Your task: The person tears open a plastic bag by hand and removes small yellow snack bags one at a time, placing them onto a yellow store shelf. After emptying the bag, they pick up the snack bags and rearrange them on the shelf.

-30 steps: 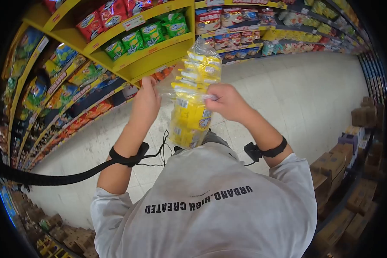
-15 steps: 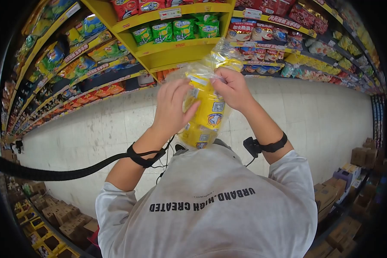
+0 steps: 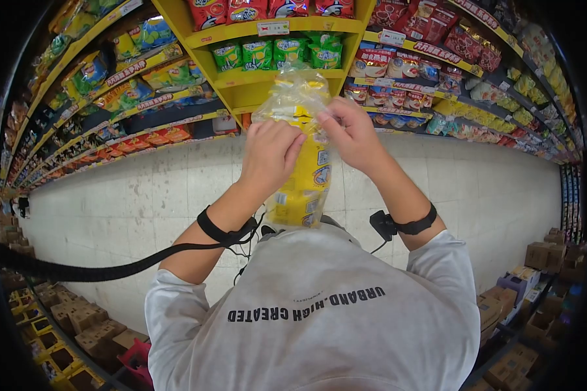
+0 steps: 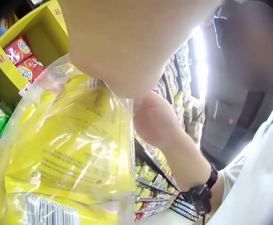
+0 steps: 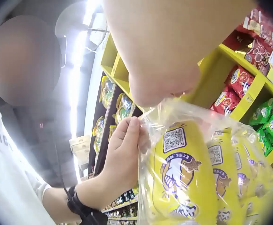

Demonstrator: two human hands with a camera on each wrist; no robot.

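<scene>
A clear plastic bag (image 3: pixel 298 98) filled with yellow packets (image 3: pixel 300 186) hangs upright in front of the grey shirt. The left hand (image 3: pixel 271 148) pinches the bag's film on one side, its fingers curled. Opposite it, the right hand (image 3: pixel 352 133) grips the film between thumb and fingers. The left wrist view shows yellow packaging (image 4: pixel 71 150) with a barcode inside the film. In the right wrist view, several yellow packets (image 5: pixel 181 173) stand side by side in the bag, and the left hand (image 5: pixel 125 150) pinches its edge.
Beyond the bag stands a yellow shelf unit (image 3: pixel 267 77) with green packets (image 3: pixel 257 55) and red packets (image 3: pixel 246 10). Curved rows of snack shelves run to both sides. Cardboard boxes (image 3: pixel 544 255) stand at the lower right, more at the lower left. A black cable (image 3: pixel 111 268) runs to the left wrist.
The left hand has gone from spread fingers beside the bag to pinching its film. The bag's top has shifted left, and the view has turned slightly.
</scene>
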